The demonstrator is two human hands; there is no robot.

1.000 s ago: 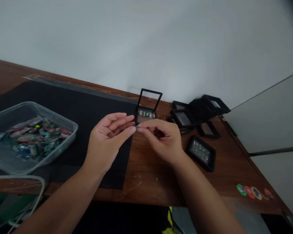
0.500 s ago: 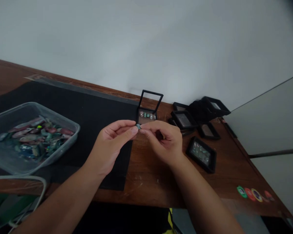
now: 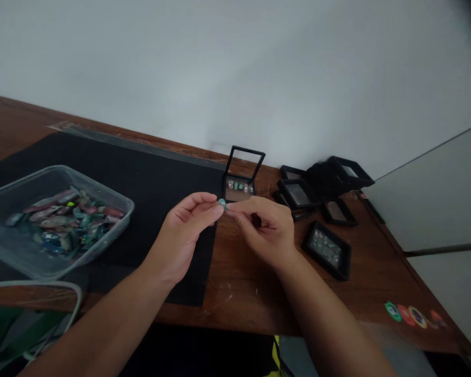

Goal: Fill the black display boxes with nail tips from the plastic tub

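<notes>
A small glossy teal piece that looks like a press-on nail (image 3: 222,202) is pinched between my two hands. The thumb and fingers of my left hand (image 3: 184,228) hold it from the left. My right hand (image 3: 265,225) has its thumb and index fingertip pressed at its right side. Just beyond the fingers stands an open black display case (image 3: 239,195), its framed lid (image 3: 246,150) tilted up. Inside the case lies a row of several small nail-like pieces (image 3: 240,186) in pink, green and white.
At left, a clear plastic bin (image 3: 121,222) of many small pink and green pieces sits on a black mat (image 3: 172,180). More black cases (image 3: 298,193) are stacked at right, with a filled case (image 3: 327,250) nearer. Several round coloured stickers (image 3: 406,314) lie near the right edge.
The teal piece has turned and shows more of its face between my fingertips. Both hands stay almost in place; the whole view has shifted slightly.
</notes>
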